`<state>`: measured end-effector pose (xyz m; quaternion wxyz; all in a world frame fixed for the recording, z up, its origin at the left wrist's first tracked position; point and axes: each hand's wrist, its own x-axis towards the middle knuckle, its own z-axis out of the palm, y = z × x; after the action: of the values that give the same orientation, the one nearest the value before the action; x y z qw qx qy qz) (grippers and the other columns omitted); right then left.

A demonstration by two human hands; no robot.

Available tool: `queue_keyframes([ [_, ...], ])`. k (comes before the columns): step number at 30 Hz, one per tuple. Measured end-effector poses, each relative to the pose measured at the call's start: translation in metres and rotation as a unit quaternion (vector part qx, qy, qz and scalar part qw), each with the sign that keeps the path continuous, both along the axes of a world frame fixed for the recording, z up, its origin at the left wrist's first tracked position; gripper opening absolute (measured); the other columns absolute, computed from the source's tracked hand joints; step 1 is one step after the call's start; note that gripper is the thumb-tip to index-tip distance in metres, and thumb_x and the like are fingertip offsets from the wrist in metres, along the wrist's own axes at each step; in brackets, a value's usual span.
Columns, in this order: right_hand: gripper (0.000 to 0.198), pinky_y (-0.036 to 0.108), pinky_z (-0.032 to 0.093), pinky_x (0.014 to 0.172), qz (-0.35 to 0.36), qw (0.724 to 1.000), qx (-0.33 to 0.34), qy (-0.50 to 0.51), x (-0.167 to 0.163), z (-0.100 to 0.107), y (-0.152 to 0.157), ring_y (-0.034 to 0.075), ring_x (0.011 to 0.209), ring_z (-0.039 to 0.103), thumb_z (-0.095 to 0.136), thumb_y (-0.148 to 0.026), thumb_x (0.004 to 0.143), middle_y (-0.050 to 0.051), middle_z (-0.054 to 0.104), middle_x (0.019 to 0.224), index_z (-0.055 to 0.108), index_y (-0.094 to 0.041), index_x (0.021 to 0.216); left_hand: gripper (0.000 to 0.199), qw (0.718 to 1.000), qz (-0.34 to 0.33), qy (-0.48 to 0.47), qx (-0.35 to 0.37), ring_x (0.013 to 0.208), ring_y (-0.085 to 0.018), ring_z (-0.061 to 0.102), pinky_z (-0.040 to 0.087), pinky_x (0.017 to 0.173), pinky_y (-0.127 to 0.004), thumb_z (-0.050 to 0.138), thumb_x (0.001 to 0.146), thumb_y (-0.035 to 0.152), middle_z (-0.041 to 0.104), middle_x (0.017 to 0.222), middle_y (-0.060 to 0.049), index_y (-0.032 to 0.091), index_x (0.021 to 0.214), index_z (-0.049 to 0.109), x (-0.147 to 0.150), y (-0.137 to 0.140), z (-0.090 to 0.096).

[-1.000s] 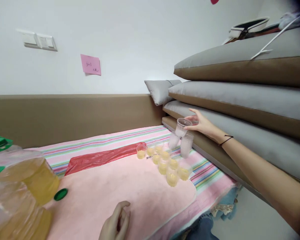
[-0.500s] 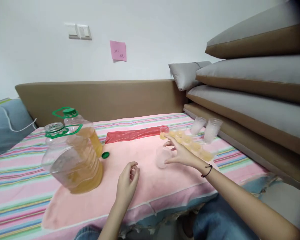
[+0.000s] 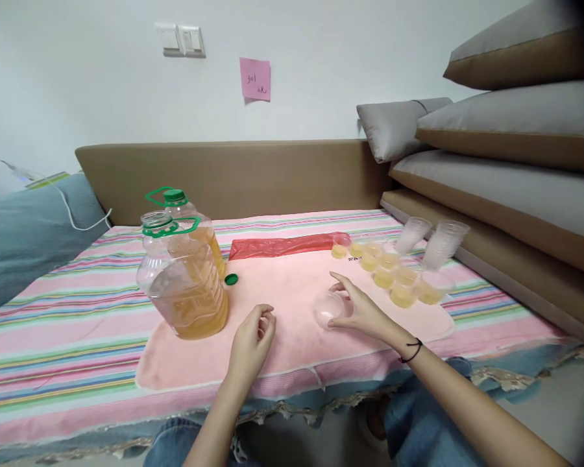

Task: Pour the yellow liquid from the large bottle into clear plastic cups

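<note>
My right hand (image 3: 353, 306) has its thumb and fingers around a clear plastic cup (image 3: 327, 310) on the pink mat, index finger raised off it. My left hand (image 3: 254, 337) hovers over the mat, fingers loosely curled with a gap to the thumb, holding nothing. Beyond my right hand stand several small clear cups of pale yellow liquid (image 3: 383, 279). To the left is a large uncapped plastic jug (image 3: 189, 305), part full of yellow liquid, with a green handle. Its neighbour, a second jug (image 3: 214, 250), wears a green cap. A loose green cap (image 3: 231, 279) lies beside them.
Two stacks of clear cups (image 3: 442, 245) stand at the right, near piled grey-brown cushions (image 3: 506, 175). A red plastic bag (image 3: 287, 245) lies flat along the mat's back edge. A brown backrest (image 3: 238, 181) runs behind the striped cloth (image 3: 53, 324).
The camera view has turned left and slightly down, so everything shifts right in it. My right hand stays at the cup, and my left hand keeps its loose curl.
</note>
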<state>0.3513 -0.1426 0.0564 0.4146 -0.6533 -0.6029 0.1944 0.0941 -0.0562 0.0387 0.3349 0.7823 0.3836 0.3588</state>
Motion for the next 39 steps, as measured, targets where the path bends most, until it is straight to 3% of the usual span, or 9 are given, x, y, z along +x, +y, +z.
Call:
queue_keyframes([
  [14, 0.095, 0.051, 0.036, 0.112, 0.0, 1.0, 0.001, -0.019, 0.007, -0.005, -0.012, 0.03, 0.132, 0.048, 0.085, -0.03, 0.063, 0.013, 0.047, 0.145, 0.035, -0.029, 0.143, 0.022, 1.0, 0.004, 0.004, 0.025, 0.061, -0.013, 0.058, 0.043, 0.056, -0.023, 0.046, 0.089, 0.032, 0.061, 0.072, 0.002, 0.019, 0.101, 0.059, 0.007, 0.0, 0.004],
  [18, 0.093, 0.052, 0.037, 0.111, -0.004, 0.999, 0.04, -0.02, 0.011, -0.002, -0.013, 0.031, 0.133, 0.047, 0.086, -0.037, 0.065, 0.012, 0.046, 0.149, 0.038, -0.029, 0.143, 0.021, 0.998, 0.013, 0.002, 0.056, 0.061, -0.012, 0.059, 0.045, 0.056, -0.023, 0.046, 0.09, 0.029, 0.064, 0.076, 0.0, 0.019, 0.102, 0.06, 0.005, -0.001, 0.002],
  [20, 0.079, 0.052, 0.038, 0.111, -0.005, 0.996, 0.079, -0.032, 0.008, 0.007, -0.011, 0.031, 0.131, 0.05, 0.084, -0.039, 0.069, 0.009, 0.054, 0.142, 0.047, -0.031, 0.138, 0.02, 0.996, 0.026, -0.005, 0.085, 0.064, -0.013, 0.061, 0.046, 0.058, -0.024, 0.046, 0.091, 0.027, 0.066, 0.082, -0.002, 0.019, 0.102, 0.06, 0.004, -0.002, 0.002],
  [23, 0.026, 0.049, 0.048, 0.1, 0.007, 0.988, 0.149, -0.038, -0.005, 0.025, -0.005, 0.03, 0.113, 0.063, 0.075, -0.036, 0.08, 0.005, 0.072, 0.113, 0.071, -0.031, 0.105, 0.017, 0.987, 0.052, -0.025, 0.147, 0.078, -0.016, 0.064, 0.049, 0.07, -0.028, 0.046, 0.091, 0.024, 0.068, 0.089, -0.005, 0.018, 0.1, 0.06, 0.0, -0.002, 0.001],
  [24, 0.011, 0.047, 0.051, 0.094, 0.016, 0.985, 0.167, -0.031, -0.012, 0.032, -0.003, 0.029, 0.102, 0.067, 0.073, -0.035, 0.082, 0.004, 0.075, 0.1, 0.074, -0.031, 0.091, 0.017, 0.983, 0.065, -0.034, 0.17, 0.083, -0.017, 0.064, 0.05, 0.074, -0.029, 0.047, 0.091, 0.023, 0.068, 0.091, -0.006, 0.018, 0.1, 0.06, -0.002, -0.002, 0.001],
  [26, 0.011, 0.047, 0.054, 0.087, 0.037, 0.981, 0.192, -0.011, -0.028, 0.043, 0.004, 0.027, 0.082, 0.07, 0.072, -0.035, 0.082, 0.002, 0.076, 0.079, 0.073, -0.03, 0.073, 0.016, 0.97, 0.099, -0.055, 0.215, 0.092, -0.02, 0.063, 0.049, 0.081, -0.033, 0.048, 0.092, 0.022, 0.068, 0.096, -0.008, 0.019, 0.102, 0.059, -0.007, -0.001, 0.003],
  [32, 0.01, 0.039, 0.058, 0.077, 0.103, 0.978, 0.17, 0.067, -0.083, 0.048, 0.032, 0.023, 0.072, 0.071, 0.076, -0.032, 0.078, 0.002, 0.077, 0.073, 0.077, -0.027, 0.07, 0.02, 0.899, 0.264, -0.144, 0.32, 0.106, -0.023, 0.056, 0.043, 0.096, -0.041, 0.053, 0.089, 0.02, 0.062, 0.106, -0.009, 0.02, 0.109, 0.055, -0.03, 0.006, 0.013],
  [37, 0.018, 0.033, 0.059, 0.055, 0.136, 0.967, 0.108, 0.185, -0.126, 0.022, 0.062, 0.02, 0.056, 0.071, 0.067, -0.037, 0.083, 0.005, 0.078, 0.075, 0.077, -0.023, 0.08, 0.028, 0.839, 0.407, -0.284, 0.224, 0.114, -0.022, 0.051, 0.041, 0.099, -0.041, 0.057, 0.087, 0.026, 0.055, 0.117, -0.007, 0.023, 0.114, 0.051, -0.058, 0.016, 0.021],
  [39, 0.026, 0.036, 0.061, 0.059, 0.146, 0.963, 0.107, 0.201, -0.139, 0.014, 0.075, 0.018, 0.048, 0.068, 0.057, -0.039, 0.09, 0.003, 0.075, 0.067, 0.076, -0.021, 0.093, 0.029, 0.822, 0.441, -0.326, 0.155, 0.117, -0.021, 0.05, 0.04, 0.1, -0.04, 0.058, 0.085, 0.028, 0.053, 0.119, -0.007, 0.023, 0.112, 0.05, -0.071, 0.022, 0.022],
])
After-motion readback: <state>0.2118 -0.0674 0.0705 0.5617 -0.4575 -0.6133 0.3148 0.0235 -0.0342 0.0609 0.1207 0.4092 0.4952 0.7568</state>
